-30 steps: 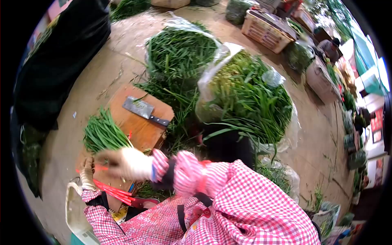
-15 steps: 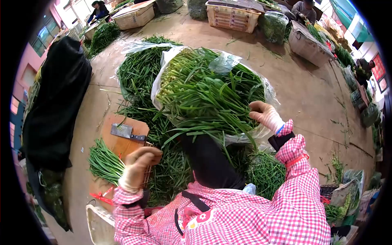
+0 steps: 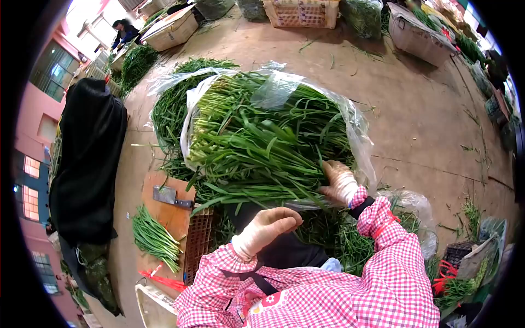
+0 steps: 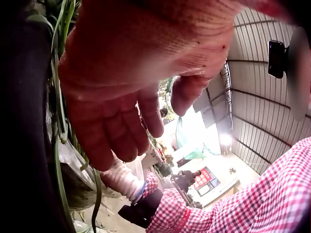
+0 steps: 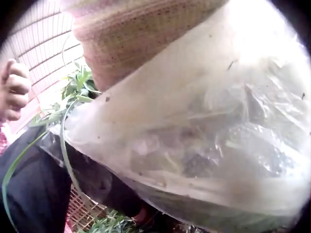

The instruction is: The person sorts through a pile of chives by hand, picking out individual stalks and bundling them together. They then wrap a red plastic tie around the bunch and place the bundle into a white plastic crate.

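A clear plastic bag [image 3: 362,150] lies wide in front of me, filled with long-leaved garlic chives [image 3: 268,142], pale stems to the left. My gloved right hand [image 3: 340,183] is at the leaf ends on the bag's right side, thumb and fingers spread apart against the leaves. In the right wrist view the bag's film [image 5: 204,141] covers its fingertips. My gloved left hand [image 3: 268,229] hovers over the lap, fingers loosely bent with nothing in them. At left, a smaller bunch of chives [image 3: 156,235] rests on a wooden board [image 3: 178,218] beside a cleaver [image 3: 165,194].
The board stands on a brown crate [image 3: 199,235]. Red ties [image 3: 167,280] lie at its near end, by a white basket [image 3: 147,303]. A black cloth-covered heap [image 3: 90,164] stands at far left. Loose greens [image 3: 355,235] lie right of my legs, and crates [image 3: 301,13] stand behind.
Both hands have left the small bunch and ties at the board. The right has swung over to the bag's leaf ends; the left has moved right, over the lap. The view has turned.
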Available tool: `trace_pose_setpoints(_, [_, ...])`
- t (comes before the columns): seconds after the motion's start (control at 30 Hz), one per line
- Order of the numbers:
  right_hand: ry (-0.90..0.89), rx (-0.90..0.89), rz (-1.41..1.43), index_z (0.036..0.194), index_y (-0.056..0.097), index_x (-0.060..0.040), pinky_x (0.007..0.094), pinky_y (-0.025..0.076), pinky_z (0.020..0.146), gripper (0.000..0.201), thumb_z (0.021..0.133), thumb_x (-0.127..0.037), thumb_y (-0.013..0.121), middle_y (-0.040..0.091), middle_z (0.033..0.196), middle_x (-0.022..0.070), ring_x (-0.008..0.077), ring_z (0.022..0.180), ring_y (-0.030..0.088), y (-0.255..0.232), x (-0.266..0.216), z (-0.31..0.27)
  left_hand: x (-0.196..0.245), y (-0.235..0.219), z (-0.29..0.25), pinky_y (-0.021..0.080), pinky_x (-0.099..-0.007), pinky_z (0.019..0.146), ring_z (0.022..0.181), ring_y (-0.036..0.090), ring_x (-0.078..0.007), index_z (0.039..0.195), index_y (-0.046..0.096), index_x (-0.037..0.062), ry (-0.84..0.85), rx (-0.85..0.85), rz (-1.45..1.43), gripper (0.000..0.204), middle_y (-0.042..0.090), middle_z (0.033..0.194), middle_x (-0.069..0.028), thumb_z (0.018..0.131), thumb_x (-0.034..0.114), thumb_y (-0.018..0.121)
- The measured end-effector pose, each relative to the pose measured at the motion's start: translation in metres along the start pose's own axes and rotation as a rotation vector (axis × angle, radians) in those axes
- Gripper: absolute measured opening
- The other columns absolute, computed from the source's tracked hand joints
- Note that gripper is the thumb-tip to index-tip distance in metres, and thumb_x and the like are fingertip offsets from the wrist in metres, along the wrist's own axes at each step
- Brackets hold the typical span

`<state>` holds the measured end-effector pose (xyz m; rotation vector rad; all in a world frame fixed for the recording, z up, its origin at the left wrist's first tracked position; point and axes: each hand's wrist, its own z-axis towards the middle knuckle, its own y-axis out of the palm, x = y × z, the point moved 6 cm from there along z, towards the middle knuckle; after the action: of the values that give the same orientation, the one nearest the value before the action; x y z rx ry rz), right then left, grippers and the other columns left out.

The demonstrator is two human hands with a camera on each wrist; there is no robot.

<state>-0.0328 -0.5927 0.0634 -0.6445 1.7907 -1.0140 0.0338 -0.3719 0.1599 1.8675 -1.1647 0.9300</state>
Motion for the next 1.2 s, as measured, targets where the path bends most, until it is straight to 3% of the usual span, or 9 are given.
trace_pose_setpoints(0.1, [-0.11,0.221,-0.148,0.14,0.038,-0.0066,0.0474,0.034,0.107,0.092,0.064,-0.031,0.082,0.044,0.139,0.0208,0.0392,0.129,0.04,-0.007,-0.002,0.003,-0.003,0.006,0.012,0.047,-0.0293,0.093,0.101,0.06,-0.0134,0.115,0.065,0.0004,-0.037,-0.006,-0.024,0.032,0.067,0.108,-0.006,0.096,0.026,0.059])
trace_pose_setpoints(0.23, [-0.002,0.12,-0.013,0.144,0.033,-0.0075,0.0473,0.032,0.109,0.099,0.061,-0.029,0.083,0.041,0.14,0.0232,0.0399,0.132,0.037,0.009,0.005,0.008,-0.004,0.016,0.026,0.047,-0.0289,0.091,0.098,0.06,-0.0129,0.114,0.065,0.0,-0.04,-0.043,-0.016,0.031,0.067,0.106,-0.0056,0.096,0.025,0.058])
trace_pose_setpoints(0.53, [0.089,0.373,0.191,0.134,0.045,-0.0078,0.0423,0.047,0.094,0.074,0.068,-0.015,0.078,0.058,0.122,0.0201,0.0383,0.111,0.057,-0.003,0.026,0.026,-0.018,0.037,0.054,0.048,-0.025,0.088,0.096,0.06,-0.0103,0.114,0.064,0.001,-0.034,-0.12,-0.108,0.026,0.066,0.106,-0.004,0.098,0.019,0.057])
trace_pose_setpoints(0.63, [0.185,0.109,-0.164,0.134,0.043,-0.0088,0.0427,0.05,0.09,0.077,0.068,-0.02,0.08,0.056,0.123,0.0188,0.0358,0.11,0.058,0.005,0.011,0.034,-0.019,0.034,0.059,0.048,-0.0247,0.087,0.096,0.059,-0.0096,0.113,0.064,0.0019,-0.023,-0.101,-0.091,0.024,0.066,0.104,-0.0027,0.097,0.018,0.057])
trace_pose_setpoints(0.77, [0.002,-0.069,-0.165,0.138,0.04,-0.0064,0.0447,0.046,0.096,0.081,0.071,-0.035,0.076,0.055,0.125,0.0183,0.0352,0.116,0.054,-0.016,0.008,0.023,0.01,0.035,0.077,0.049,-0.0255,0.083,0.09,0.059,-0.0083,0.11,0.064,-0.0003,0.068,0.052,0.104,0.023,0.066,0.099,-0.0022,0.094,0.017,0.06])
trace_pose_setpoints(0.83, [-0.057,0.048,-0.122,0.134,0.052,-0.012,0.0439,0.045,0.098,0.072,0.071,-0.04,0.075,0.057,0.125,0.0168,0.0351,0.115,0.055,-0.031,0.019,0.02,0.047,0.032,0.088,0.052,-0.0342,0.081,0.089,0.066,-0.0244,0.104,0.065,0.0047,0.519,0.237,0.698,0.024,0.068,0.096,-0.0093,0.083,0.016,0.067])
trace_pose_setpoints(0.9, [0.008,0.115,0.212,0.12,0.063,-0.0112,0.0428,0.047,0.094,0.053,0.074,-0.034,0.075,0.063,0.115,0.016,0.035,0.109,0.058,-0.05,0.028,0.018,0.063,0.034,0.102,0.051,-0.0407,0.086,0.095,0.064,-0.0325,0.101,0.066,0.0072,0.742,0.31,0.932,0.024,0.066,0.101,-0.0113,0.078,0.015,0.068])
trace_pose_setpoints(1.03, [-0.06,0.559,0.241,0.099,0.068,-0.0086,0.0425,0.049,0.086,0.021,0.078,-0.009,0.07,0.065,0.099,0.0144,0.0345,0.097,0.061,-0.074,0.048,0.032,0.061,0.017,0.133,0.038,-0.0485,0.103,0.118,0.053,-0.0308,0.107,0.063,0.0064,0.755,0.374,1.223,0.032,0.06,0.117,-0.0108,0.079,0.019,0.069])
trace_pose_setpoints(1.2, [0.051,0.736,0.099,0.115,0.06,-0.0126,0.0447,0.042,0.098,0.044,0.073,-0.011,0.074,0.058,0.117,0.0163,0.0377,0.112,0.052,-0.109,0.081,0.06,0.026,-0.016,0.151,0.034,-0.0473,0.108,0.123,0.049,-0.0313,0.109,0.063,0.0039,0.478,0.311,1.383,0.037,0.058,0.122,-0.0121,0.078,0.024,0.067])
